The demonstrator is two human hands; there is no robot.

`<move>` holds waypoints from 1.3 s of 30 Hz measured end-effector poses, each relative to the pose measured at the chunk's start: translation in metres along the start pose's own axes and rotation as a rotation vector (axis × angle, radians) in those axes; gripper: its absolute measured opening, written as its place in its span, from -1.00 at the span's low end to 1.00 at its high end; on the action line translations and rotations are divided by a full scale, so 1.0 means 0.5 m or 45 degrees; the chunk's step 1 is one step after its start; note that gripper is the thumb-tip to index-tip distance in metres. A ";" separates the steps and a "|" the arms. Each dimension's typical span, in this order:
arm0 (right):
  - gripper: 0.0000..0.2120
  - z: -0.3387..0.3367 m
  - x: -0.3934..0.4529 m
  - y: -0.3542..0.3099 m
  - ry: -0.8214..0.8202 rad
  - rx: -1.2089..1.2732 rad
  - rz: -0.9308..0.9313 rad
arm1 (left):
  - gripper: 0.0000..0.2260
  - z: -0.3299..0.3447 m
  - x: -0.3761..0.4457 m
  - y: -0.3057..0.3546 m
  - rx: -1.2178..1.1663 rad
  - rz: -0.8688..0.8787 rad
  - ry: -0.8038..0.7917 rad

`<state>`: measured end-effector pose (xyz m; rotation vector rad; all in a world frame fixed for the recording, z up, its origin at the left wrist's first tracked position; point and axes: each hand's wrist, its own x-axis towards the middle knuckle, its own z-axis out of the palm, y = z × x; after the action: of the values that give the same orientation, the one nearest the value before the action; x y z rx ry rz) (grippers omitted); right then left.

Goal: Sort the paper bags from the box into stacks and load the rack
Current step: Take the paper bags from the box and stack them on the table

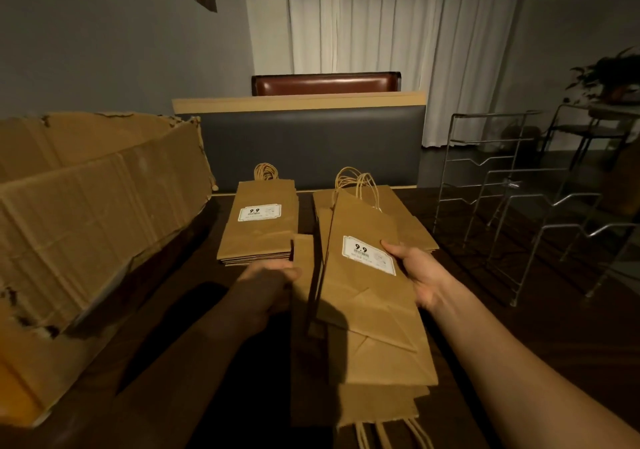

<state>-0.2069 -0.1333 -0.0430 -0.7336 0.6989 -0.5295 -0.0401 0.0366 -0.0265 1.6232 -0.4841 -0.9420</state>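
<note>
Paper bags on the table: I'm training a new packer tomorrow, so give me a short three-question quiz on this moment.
1. True or false: the wire rack already holds bags.
2. Which side of the table is the cardboard box on: A) the person's left, B) the person's right, C) behind the rack?
3. Fill in: the labelled bag gripped by the right hand and steadied by the left hand shows the printed number ____.

Key: 1 false, the rack's slots look bare. 2 A. 3 9.9, matching the label on the flat stack near the table's far edge.
</note>
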 end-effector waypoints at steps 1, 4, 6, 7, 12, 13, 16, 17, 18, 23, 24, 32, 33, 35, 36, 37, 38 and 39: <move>-0.82 -0.003 -0.003 -0.003 -0.014 0.021 -0.001 | -0.84 -0.002 0.002 0.000 0.002 -0.025 -0.026; -0.76 -0.010 -0.007 -0.011 0.016 0.040 -0.054 | -0.83 -0.022 0.007 0.012 0.029 0.045 -0.112; -0.61 -0.012 -0.005 -0.012 0.053 0.047 -0.078 | -0.77 -0.035 0.012 0.021 -0.050 0.083 -0.117; -0.57 -0.012 -0.005 -0.012 0.048 0.041 -0.060 | -0.74 -0.040 0.016 0.024 -0.107 0.093 -0.065; -0.70 -0.012 -0.017 -0.014 -0.039 0.043 0.042 | -0.80 -0.046 0.017 0.027 -0.413 0.179 0.063; -0.70 -0.011 -0.018 -0.012 -0.057 0.032 0.059 | -0.79 -0.046 0.015 0.027 -0.461 0.165 0.040; -0.78 -0.003 -0.018 -0.003 -0.107 -0.049 0.066 | -0.74 -0.044 0.014 0.027 -0.523 0.142 -0.038; -0.80 0.000 -0.017 0.000 -0.124 -0.071 0.052 | -0.73 -0.043 0.015 0.028 -0.528 0.135 -0.049; -0.81 0.002 -0.015 0.002 -0.132 -0.083 0.025 | -0.70 -0.041 0.010 0.030 -0.546 0.114 -0.064; -0.78 0.005 -0.011 0.003 -0.070 -0.051 -0.004 | -0.64 -0.043 -0.011 0.015 -0.081 0.141 -0.356; -0.77 0.003 -0.011 0.002 -0.055 -0.042 0.027 | -0.70 -0.042 -0.016 0.018 -0.027 0.203 -0.325; -0.69 -0.011 -0.006 -0.012 0.022 -0.039 0.098 | -0.77 -0.058 -0.050 0.178 -0.446 1.155 0.265; -0.72 -0.008 -0.007 -0.011 0.032 -0.082 0.095 | -0.76 -0.048 -0.076 0.194 -0.451 1.284 0.137; -0.76 -0.001 -0.012 -0.007 0.054 -0.152 0.076 | -0.69 -0.016 -0.115 0.205 -0.231 1.474 -0.125; -0.72 -0.004 -0.012 -0.005 0.052 -0.160 0.050 | -0.65 0.001 -0.114 0.192 0.039 1.558 -0.193; -0.64 -0.010 -0.007 -0.005 0.040 -0.158 0.007 | -0.59 0.014 -0.102 0.167 0.336 1.571 -0.245; -0.53 -0.019 -0.004 -0.005 0.048 -0.160 -0.043 | -0.53 0.022 -0.077 0.129 0.628 1.522 -0.294; -0.46 -0.024 -0.004 -0.006 0.031 -0.160 -0.064 | -0.49 0.024 -0.047 0.083 0.887 1.453 -0.341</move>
<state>-0.2176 -0.1390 -0.0468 -0.8651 0.7434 -0.5444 -0.0563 0.0350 0.0198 1.4150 -1.8268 -0.0802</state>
